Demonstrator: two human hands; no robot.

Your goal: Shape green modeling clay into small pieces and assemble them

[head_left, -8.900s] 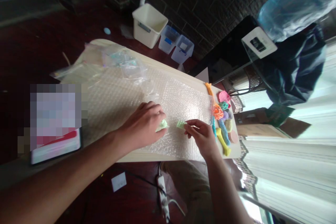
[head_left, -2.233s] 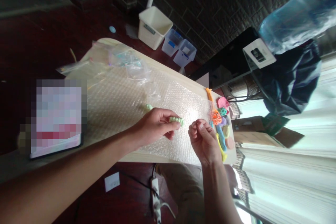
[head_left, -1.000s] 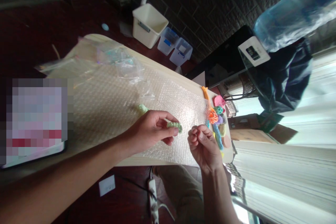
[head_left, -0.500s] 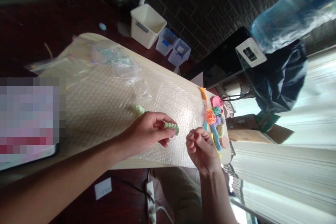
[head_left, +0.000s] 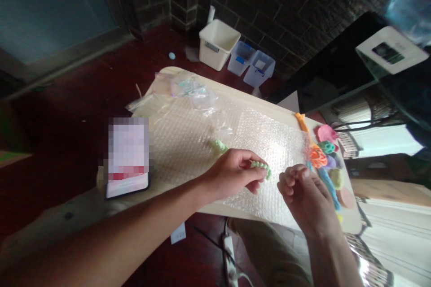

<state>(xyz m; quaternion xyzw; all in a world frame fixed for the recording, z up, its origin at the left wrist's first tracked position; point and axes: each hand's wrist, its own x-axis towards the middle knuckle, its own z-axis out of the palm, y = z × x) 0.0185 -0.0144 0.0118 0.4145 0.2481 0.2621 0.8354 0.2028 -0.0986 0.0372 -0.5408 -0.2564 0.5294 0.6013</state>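
My left hand is closed, with thumb and fingers pinching a small light green knobbly strip that looks braided or crocheted. The strip curls down at its right end. Behind that hand, a light green soft lump lies on the bubble wrap, partly hidden by the hand. To the right, apart from the strip, my right hand has its thumb pressed to curled fingers. Anything between those fingertips is too small or hidden to make out. Both hands are above the bubble wrap.
Colourful soft pieces, including an orange one and a pink one, lie at the table's right end. Clear plastic bags are at the far left. A propped screen stands left. Bins sit on the floor beyond.
The camera view has swung left, so everything appears further right and more of the screen and floor shows. My hands keep nearly the same grip and spacing.
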